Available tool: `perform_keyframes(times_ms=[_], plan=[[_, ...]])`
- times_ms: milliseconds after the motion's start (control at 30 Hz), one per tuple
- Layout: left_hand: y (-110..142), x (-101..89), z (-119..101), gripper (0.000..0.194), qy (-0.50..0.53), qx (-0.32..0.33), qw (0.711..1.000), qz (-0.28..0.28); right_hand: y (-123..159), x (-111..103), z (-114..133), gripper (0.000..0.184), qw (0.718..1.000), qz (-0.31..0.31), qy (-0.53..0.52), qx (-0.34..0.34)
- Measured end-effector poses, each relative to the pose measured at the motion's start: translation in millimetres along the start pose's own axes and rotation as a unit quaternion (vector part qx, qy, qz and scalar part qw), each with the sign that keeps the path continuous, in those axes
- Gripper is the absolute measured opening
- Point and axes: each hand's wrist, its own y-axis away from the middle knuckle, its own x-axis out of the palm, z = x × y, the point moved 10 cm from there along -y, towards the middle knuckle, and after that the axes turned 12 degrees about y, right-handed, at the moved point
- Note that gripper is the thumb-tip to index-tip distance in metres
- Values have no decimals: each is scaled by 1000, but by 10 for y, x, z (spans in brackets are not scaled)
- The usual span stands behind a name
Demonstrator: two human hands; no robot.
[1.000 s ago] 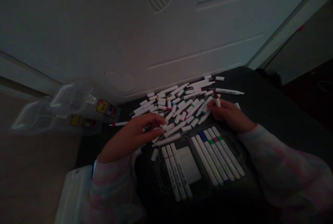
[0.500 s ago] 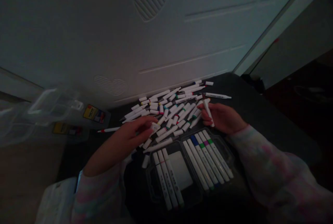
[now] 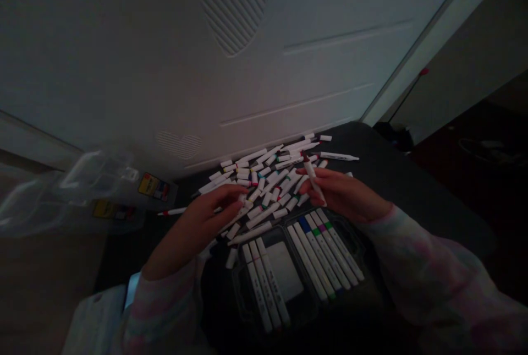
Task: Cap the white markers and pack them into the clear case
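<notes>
Aslant, held marker, dark end seemingly up-left

1. Your left hand covers most of the small white piece at its fingertips, so you cannot tell its shape.
2. Your right hand hides part of the heap of loose white, colour-banded markers; the dark end of the slim white marker it holds is too dim to make out.
3. Lettering on the white markers in your open clear plastic case is too small to read.
4. The yellow-and-black label on the clear plastic box is blurred.
5. The top edge crops the large ribbed heart; the right edge cuts your pastel sleeve.
</notes>
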Motion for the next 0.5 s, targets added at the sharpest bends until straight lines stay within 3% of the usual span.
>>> perform_keyframes(times_ms=[200,333,500], plan=[[185,-243,-159,26,102,7,989,-108,196,508,612,14,990,82,84,-84],[264,-330,-232,27,191,5,968,-164,314,824,907,30,970,174,89,-146],[338,-498,-434,19,280,32,920,-273,418,893,1107,38,964,194,40,-179]])
